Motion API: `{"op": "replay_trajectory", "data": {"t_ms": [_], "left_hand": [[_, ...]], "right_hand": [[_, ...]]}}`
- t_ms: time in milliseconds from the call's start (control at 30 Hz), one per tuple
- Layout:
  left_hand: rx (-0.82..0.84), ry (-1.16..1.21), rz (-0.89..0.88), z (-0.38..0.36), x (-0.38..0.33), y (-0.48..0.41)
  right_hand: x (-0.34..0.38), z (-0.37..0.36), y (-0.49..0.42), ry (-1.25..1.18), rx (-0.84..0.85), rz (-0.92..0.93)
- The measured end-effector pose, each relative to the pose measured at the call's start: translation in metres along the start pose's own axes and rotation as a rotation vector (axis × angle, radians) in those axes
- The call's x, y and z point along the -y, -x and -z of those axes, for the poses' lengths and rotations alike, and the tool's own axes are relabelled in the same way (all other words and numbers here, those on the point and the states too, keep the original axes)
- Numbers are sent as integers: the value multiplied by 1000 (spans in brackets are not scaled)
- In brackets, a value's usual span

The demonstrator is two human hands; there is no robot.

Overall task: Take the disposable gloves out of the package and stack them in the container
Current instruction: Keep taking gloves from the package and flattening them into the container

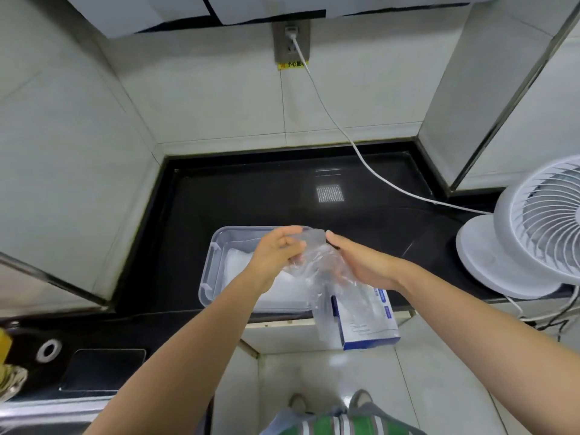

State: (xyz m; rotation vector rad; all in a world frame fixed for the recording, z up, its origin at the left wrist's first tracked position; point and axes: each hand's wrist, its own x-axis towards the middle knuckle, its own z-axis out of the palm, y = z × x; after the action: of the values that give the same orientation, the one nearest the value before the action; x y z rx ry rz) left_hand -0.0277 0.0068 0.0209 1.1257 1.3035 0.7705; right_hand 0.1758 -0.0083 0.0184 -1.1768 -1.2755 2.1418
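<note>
Your left hand (279,255) pinches the thin clear plastic glove (320,287) by its cuff mid-frame; right hand (364,265) lies straight-fingered against it, grip unclear. Pull it flat, then lower it into the clear rectangular plastic container (211,262) below-left. Blue-and-white cardboard glove box (367,328) overhangs the black counter (251,199) edge; white fan (533,227) crowds right.

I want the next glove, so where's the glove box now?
In the head view the glove box sits right of centre at the front edge of the black counter, just right of the clear container and below the right hand.
</note>
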Motion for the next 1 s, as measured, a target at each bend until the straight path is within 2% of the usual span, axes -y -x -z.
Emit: {"op": "replay_trajectory", "data": {"t_ms": [67,133,200,300,400,500,600,667,800,900,933,1000], "left_hand": [[-6,-65,-78,12,5,3],[-40,-66,-130,23,10,6],[-76,-38,-138,34,15,9],[-103,-40,-17,50,21,11],[-71,-101,105,60,22,15],[-65,-75,138,70,22,13],[145,-130,195,77,17,13],[247,-186,230,77,18,11],[71,-166,213,75,29,2],[-22,-319,141,78,34,-2],[-51,-371,124,79,38,-4],[-108,-497,96,81,48,-10]], "right_hand": [[0,-2,-7,35,-55,-104],[-1,-3,-16,85,-185,-120],[-2,-3,-25,-31,-335,-30],[4,-7,-32,-101,-463,113],[10,-16,-40,20,-452,145],[16,-26,-47,219,-355,104],[25,-39,-52,345,-230,44],[28,-45,-55,373,-210,12],[27,-45,-60,454,-266,-96],[24,-42,-65,469,-435,-102],[23,-41,-69,503,-553,-41],[21,-43,-76,745,-817,182]]}}
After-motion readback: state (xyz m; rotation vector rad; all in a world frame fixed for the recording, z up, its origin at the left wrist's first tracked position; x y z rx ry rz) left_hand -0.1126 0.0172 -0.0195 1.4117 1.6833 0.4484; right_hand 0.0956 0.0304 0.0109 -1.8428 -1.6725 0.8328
